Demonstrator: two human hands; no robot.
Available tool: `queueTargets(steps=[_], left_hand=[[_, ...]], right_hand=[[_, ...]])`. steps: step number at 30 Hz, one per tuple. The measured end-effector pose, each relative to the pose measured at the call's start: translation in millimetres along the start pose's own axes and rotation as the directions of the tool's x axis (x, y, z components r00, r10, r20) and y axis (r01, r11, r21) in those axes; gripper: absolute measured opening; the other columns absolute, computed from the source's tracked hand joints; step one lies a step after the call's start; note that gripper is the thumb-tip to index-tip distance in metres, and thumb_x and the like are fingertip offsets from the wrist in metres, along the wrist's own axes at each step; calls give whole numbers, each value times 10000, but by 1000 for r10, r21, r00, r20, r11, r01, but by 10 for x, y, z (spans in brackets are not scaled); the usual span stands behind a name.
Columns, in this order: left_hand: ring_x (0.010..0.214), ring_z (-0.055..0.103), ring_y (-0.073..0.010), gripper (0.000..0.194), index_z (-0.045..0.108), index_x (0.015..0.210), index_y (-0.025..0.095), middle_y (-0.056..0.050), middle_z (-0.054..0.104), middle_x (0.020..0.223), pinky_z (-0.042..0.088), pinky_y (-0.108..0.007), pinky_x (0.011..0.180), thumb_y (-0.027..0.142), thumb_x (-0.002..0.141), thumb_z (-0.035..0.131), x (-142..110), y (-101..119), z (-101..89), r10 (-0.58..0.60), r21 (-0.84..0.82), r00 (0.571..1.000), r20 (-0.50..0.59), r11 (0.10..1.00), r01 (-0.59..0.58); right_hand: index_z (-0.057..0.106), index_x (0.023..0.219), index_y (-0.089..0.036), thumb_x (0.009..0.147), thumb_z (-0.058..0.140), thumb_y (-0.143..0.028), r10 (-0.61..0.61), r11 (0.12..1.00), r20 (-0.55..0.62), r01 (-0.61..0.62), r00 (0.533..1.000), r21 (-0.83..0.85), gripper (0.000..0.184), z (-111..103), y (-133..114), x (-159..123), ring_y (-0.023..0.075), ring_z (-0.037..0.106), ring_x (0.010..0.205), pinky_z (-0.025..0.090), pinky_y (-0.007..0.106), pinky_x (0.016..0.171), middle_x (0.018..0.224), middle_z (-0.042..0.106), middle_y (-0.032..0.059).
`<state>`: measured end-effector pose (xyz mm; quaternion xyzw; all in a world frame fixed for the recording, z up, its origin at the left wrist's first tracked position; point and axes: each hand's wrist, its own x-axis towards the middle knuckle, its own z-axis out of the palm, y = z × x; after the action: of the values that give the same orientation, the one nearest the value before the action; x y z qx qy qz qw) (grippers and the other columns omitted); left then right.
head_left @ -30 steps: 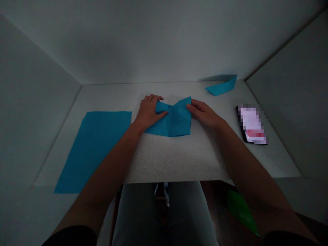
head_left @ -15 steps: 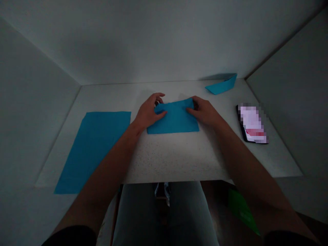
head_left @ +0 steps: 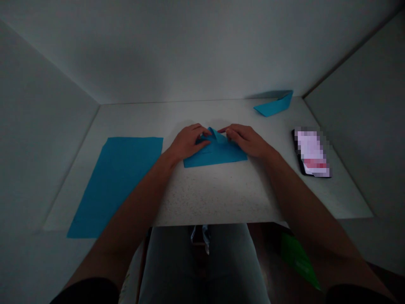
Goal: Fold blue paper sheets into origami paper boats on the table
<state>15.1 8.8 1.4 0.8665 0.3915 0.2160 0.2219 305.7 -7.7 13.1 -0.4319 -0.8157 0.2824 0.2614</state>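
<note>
A folded sheet of blue paper point(head_left: 218, 155) lies in front of me on the white table, its long edge toward me. Its far right corner is folded over toward the middle, making a raised flap. My left hand point(head_left: 190, 141) pinches the paper's left far part, thumb on top and fingers behind. On the turned-over flap, my right hand point(head_left: 248, 138) holds the paper with thumb and fingers near the fold; the fingertips are partly hidden.
A larger flat blue sheet point(head_left: 117, 177) lies at the left, partly under my left forearm. At the back right stands a folded blue paper boat point(head_left: 274, 107). A phone point(head_left: 311, 152) with a lit screen lies at the right. Walls enclose the white table point(head_left: 218, 198) behind and at both sides.
The paper's far right corner has been folded over toward the middle. My right hand has moved left and inward with it. The left hand has shifted slightly toward the right.
</note>
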Motion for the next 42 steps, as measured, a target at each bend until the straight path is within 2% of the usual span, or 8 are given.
queueTargets(steps=[7,12,15,18,23,27,32,42], left_hand=[[1154,722,-305,471,714,1476,234,-126,755,1309,521,-486,1087,417,1042,716,-8,21,29,-60,138,998,-15,989,62],[1329,659,-359,450,786,1403,291,-123,734,1413,452,-551,1185,503,1006,795,-40,70,14,23,177,1000,18,984,-26],[1297,673,-343,349,837,1275,309,-94,771,1330,455,-545,1185,498,982,835,-28,83,-4,41,149,999,34,988,-46],[1162,724,-299,273,848,1182,276,-84,797,1205,526,-474,1095,474,997,819,0,67,-7,41,80,997,61,996,-45],[992,749,-247,310,840,1260,271,-76,787,1136,574,-405,986,460,1024,772,12,31,16,22,46,999,46,999,-24],[1026,748,-255,382,825,1351,274,-96,773,1221,578,-421,1006,488,1056,709,-3,24,32,12,72,998,58,997,-16],[1084,736,-274,431,807,1412,292,-109,758,1296,574,-456,1044,508,1087,622,-3,19,49,13,115,998,69,993,-20],[1097,721,-281,469,783,1470,294,-114,737,1284,571,-447,1027,478,1063,641,-2,-17,82,-6,166,999,49,986,-2]], right_hand=[[838,1349,-241,1077,626,-545,-73,988,131,90,989,-126,459,46,139,8,248,685,874,529,381,850,1012,761,89],[860,1315,-238,1057,673,-566,-99,986,134,115,986,-119,457,12,154,16,245,672,868,526,379,843,1002,724,90],[871,1276,-249,1066,670,-605,-97,988,151,114,984,-107,460,-8,128,10,235,668,859,517,373,838,1020,727,88],[866,1282,-259,995,747,-738,-139,979,205,166,969,-117,572,-4,78,-12,242,675,888,501,393,889,1029,742,80],[844,1347,-278,869,810,-885,-206,940,198,250,958,-233,774,49,-8,-70,354,681,1159,440,522,1083,1211,757,129],[826,1388,-286,871,870,-781,-231,939,203,273,951,-208,717,49,-33,-87,387,676,1243,478,538,1101,1375,744,147],[801,1412,-311,927,839,-554,-237,937,207,279,949,-208,543,-2,-96,-101,356,711,1218,531,511,1092,1373,769,111],[752,1463,-305,945,780,-377,-323,883,222,377,920,-280,524,40,-167,-127,337,719,1234,556,478,1065,1443,759,105]])
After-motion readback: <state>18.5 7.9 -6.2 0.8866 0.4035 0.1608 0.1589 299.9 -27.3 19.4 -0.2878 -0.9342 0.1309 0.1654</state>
